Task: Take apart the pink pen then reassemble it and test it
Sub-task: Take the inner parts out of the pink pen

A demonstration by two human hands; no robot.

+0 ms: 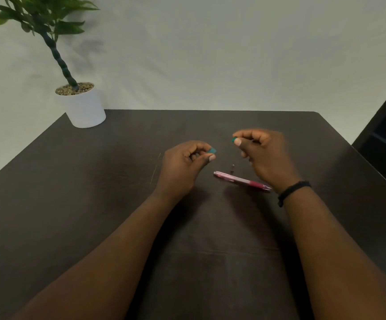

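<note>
Both forearms reach out over a dark brown desk. The left hand is curled, thumb and forefinger pinched on a small teal piece that pokes out past the fingertips. The right hand, held a little farther away and apart from the left, is also curled, its thumb and forefinger closed on a second small teal piece; what these pieces are cannot be told, since both hands are somewhat blurred. A black band circles the right wrist. The pink pen lies flat on the desk between and just below the hands, touched by neither, its darker pink end running under the right wrist. A tiny dark bit sits on the desk just beyond the pen. A potted plant in a white pot stands at the far left corner.
</note>
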